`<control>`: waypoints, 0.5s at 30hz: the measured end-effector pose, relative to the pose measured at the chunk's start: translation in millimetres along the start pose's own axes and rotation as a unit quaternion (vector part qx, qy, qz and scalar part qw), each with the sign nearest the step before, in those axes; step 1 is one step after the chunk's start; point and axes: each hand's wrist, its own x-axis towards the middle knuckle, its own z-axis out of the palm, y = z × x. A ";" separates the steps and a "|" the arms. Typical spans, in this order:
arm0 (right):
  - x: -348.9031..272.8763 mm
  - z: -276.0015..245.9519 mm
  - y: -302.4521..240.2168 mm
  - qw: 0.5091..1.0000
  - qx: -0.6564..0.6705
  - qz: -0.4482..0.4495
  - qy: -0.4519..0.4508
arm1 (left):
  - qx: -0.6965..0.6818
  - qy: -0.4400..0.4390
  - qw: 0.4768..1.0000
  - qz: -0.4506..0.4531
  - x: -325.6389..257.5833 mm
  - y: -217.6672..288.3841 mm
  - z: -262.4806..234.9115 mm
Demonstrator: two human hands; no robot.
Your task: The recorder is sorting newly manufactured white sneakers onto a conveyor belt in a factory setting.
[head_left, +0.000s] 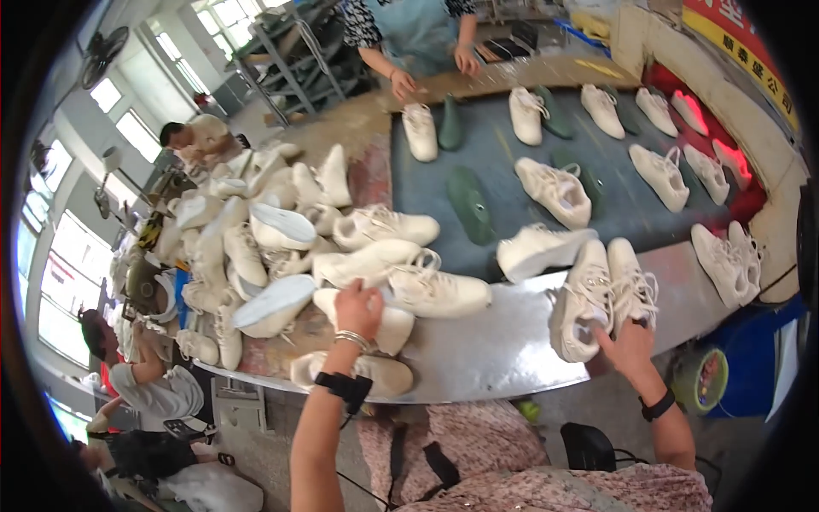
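My left hand [358, 314] is at the near edge of a heap of cream lace-up sneakers, its fingers curled on a cream sneaker [392, 330] lying on its side. Just beyond it, another laced sneaker [439, 292] points right. On the metal table edge, two sneakers stand side by side, toes away from me. My right hand [630, 348] grips the heel of the right-hand sneaker [627, 277], fingers at its opening. Its thumb reaches toward the left-hand sneaker [587, 290]. A sneaker [542, 252] on its side lies just beyond that pair.
A dark conveyor belt [503, 183] carries sneakers and green shoe lasts [469, 205] toward a red-glowing opening [742, 166] at right. A co-worker's hands [405, 84] are at the belt's far side. Another sneaker pair [725, 264] stands far right, above a green-rimmed bin [701, 380].
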 end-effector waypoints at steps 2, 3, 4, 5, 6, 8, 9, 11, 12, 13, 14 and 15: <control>7.1 1.9 -4.8 0.963 0.083 0.161 -0.198 | 0.016 0.004 1.000 0.011 -4.3 0.9 -11.8; 6.6 7.9 8.6 0.966 0.084 0.156 -0.190 | -0.006 0.010 1.000 0.022 -3.7 0.3 -17.0; 1.0 19.1 31.1 0.968 0.066 0.173 -0.168 | -0.028 0.012 0.999 0.035 -3.3 -0.4 -22.4; -2.2 26.6 50.4 0.969 0.047 0.190 -0.149 | -0.036 0.034 0.997 0.051 -1.2 0.4 -28.8; 2.4 15.1 63.5 0.972 0.031 0.181 -0.144 | -0.037 0.035 0.998 0.045 1.1 -3.0 -34.9; 2.3 9.0 100.8 0.982 -0.017 0.164 -0.088 | -0.033 0.064 0.994 0.078 5.5 -11.9 -43.2; -1.9 13.5 125.8 0.986 -0.049 0.153 -0.036 | -0.033 0.066 0.995 0.071 5.2 -18.1 -44.4; -2.2 26.4 189.0 0.973 0.004 0.207 -0.097 | -0.046 0.060 0.995 0.067 7.5 -25.2 -41.1; -4.6 32.7 215.1 0.979 0.008 0.184 -0.087 | -0.056 0.056 0.995 0.066 6.5 -27.0 -36.8; 1.6 35.6 229.1 0.961 0.002 0.226 -0.156 | -0.064 0.045 0.995 0.058 3.8 -30.2 -33.4; 3.8 36.6 243.8 0.954 -0.040 0.239 -0.179 | -0.072 0.038 0.995 0.060 3.6 -33.1 -29.9; 8.4 37.1 255.1 0.943 -0.080 0.250 -0.203 | -0.078 0.030 0.995 0.061 -0.8 -37.4 -27.3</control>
